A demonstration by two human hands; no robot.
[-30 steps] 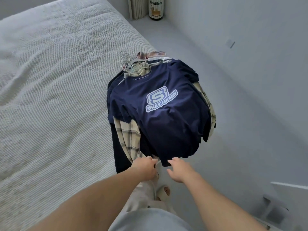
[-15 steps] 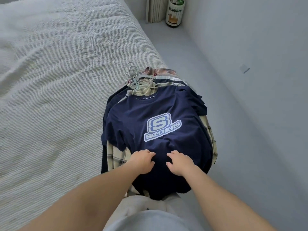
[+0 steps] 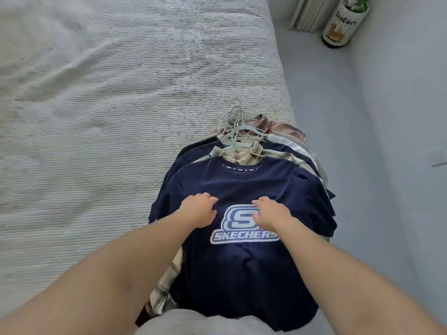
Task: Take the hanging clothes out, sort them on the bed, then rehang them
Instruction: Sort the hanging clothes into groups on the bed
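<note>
Clothes [image 3: 242,274]; topmost shirt lettered "SKECHERS"

Lower garments in clothes pile [image 3: 285,151] hidden under navy T-shirt [image 3: 242,274]; bottle [image 3: 343,22] top cut off.

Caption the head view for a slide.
Both hands, left and right, rest on the navy T-shirt topping the hangered pile at the bed's edge.

Big bed [image 3: 108,105] on the left w/ a bumpy white cover, a bit wrinkled. Pale gray floor [image 3: 321,97] runs along its right side. Plain light wall [image 3: 406,105] on the right, w/ a small flat plate [image 3: 438,158] on it. Far corner: a dark bottle [image 3: 343,22] w/ a label stands on the floor, next to a white ribbed thing [image 3: 310,13]. Soft daylight.
</note>
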